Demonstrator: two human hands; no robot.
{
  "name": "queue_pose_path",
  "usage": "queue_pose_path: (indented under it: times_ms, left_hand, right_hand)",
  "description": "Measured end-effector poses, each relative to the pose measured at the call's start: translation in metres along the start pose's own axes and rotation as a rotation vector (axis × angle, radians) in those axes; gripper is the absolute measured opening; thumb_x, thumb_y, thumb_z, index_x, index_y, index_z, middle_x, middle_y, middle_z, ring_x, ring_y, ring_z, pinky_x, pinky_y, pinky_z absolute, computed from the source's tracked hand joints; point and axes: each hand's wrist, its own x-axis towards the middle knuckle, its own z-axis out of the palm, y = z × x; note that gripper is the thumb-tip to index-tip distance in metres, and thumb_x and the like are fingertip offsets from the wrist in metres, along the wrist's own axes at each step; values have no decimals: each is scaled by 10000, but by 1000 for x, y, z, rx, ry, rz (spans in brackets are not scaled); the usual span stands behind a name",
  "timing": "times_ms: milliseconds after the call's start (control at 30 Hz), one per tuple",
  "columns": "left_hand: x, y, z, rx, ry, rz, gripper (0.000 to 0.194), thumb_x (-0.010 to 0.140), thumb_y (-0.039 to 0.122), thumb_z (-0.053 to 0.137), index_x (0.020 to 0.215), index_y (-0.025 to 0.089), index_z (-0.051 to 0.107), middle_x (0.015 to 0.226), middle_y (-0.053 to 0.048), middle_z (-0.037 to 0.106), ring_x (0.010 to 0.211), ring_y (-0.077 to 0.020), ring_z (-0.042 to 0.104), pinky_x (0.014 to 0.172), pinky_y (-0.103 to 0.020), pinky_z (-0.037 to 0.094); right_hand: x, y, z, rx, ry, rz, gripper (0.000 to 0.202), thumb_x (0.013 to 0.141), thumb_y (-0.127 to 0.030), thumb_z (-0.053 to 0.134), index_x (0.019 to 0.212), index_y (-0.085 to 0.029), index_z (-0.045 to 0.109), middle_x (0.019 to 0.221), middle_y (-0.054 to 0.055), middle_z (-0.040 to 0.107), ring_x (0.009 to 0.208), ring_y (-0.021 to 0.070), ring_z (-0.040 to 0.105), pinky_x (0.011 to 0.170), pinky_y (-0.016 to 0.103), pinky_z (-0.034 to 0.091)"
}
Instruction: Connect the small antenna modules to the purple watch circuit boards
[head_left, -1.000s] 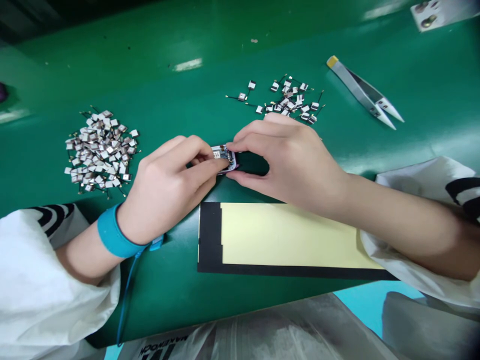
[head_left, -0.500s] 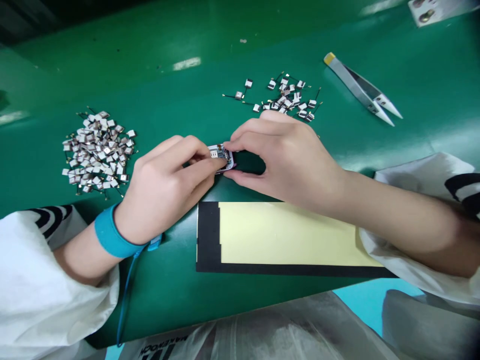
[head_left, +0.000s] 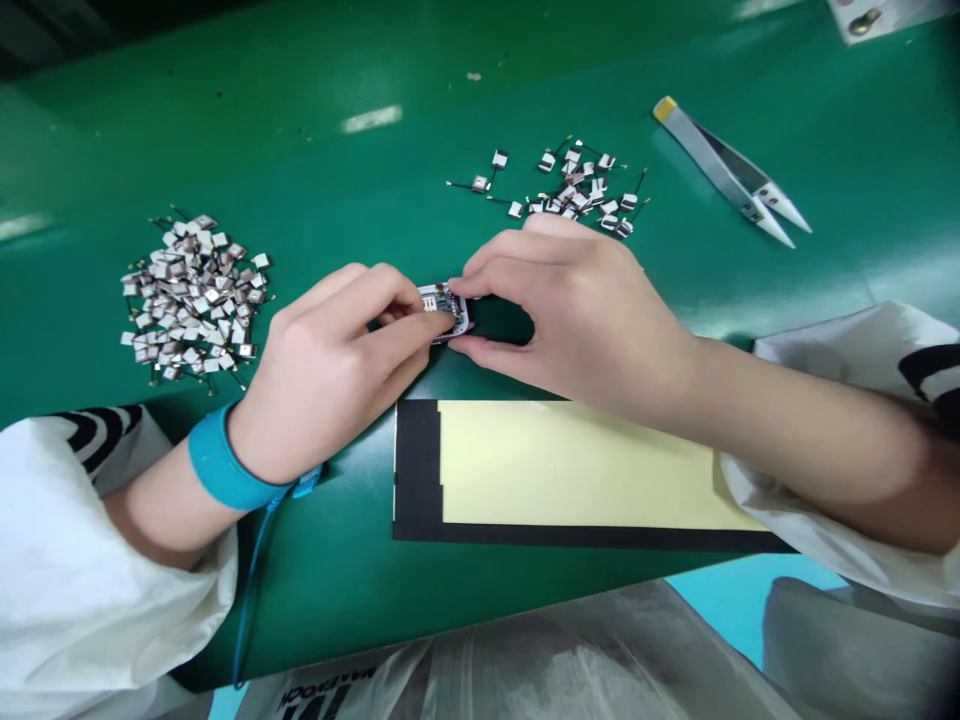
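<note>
A small device with a pale frame and an exposed circuit board is held between both hands near the middle of the view. My left hand grips its left side, one fingertip lying on the board; the left part of the device is hidden behind these fingers. My right hand pinches the right end of the device between thumb and fingers. A teal band with a cord circles my left wrist.
A pile of small square parts with short black wires lies at left. Another group sits beyond my right hand. White-tipped tweezers rest at upper right. A yellow sheet on black backing lies nearer the table's edge.
Both hands keep almost the same hold on the device. The view has shifted very slightly.
</note>
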Motion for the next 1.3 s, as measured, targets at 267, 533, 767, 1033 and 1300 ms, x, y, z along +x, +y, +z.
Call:
queue_pose_path:
  times_ms: [267, 533, 767, 1033, 1300]
  left_hand:
    - [-1, 1, 1, -13, -5, -22, 156, 829, 181, 482, 882, 182, 629, 763, -44, 573, 690, -153, 517, 590, -258, 440]
    - [-1, 0, 1, 3, -4, -7, 140, 829, 193, 490, 872, 195, 624, 773, -32, 575, 697, -142, 519, 595, -244, 437]
    - [0, 0, 1, 2, 4, -5, 138, 830, 207, 493, 855, 192, 628, 768, -29, 579, 682, -141, 516, 588, -246, 432]
    - [0, 0, 0, -26, -18, -25, 154, 841, 213, 466, 867, 199, 617, 775, -38, 570, 696, -155, 523, 593, -269, 429]
    - [0, 1, 1, -22, -32, -58, 195, 860, 236, 423, 837, 210, 614, 760, -30, 560, 675, -148, 514, 575, -273, 420]
  right_hand:
    - [1, 1, 0, -5, -13, 8, 197, 763, -333, 629, 825, -146, 611, 893, 54, 610, 795, 224, 534, 679, 364, 478]
    - [-2, 8, -5, 66, -30, -60, 158, 813, -248, 530, 927, -141, 553, 912, 66, 584, 853, 221, 519, 756, 363, 451]
    - [-7, 21, -26, 156, -17, 94, 353, 751, -31, 341, 1029, -219, 451, 957, 38, 556, 813, 169, 536, 686, 295, 435]
    - [-6, 22, -27, 246, 41, 149, 243, 876, -150, 321, 978, -310, 472, 860, -39, 604, 631, 99, 562, 560, 255, 445]
    - [-6, 19, -28, 227, 187, 19, 131, 836, -197, 548, 863, -282, 643, 855, -21, 597, 834, 131, 576, 713, 238, 481]
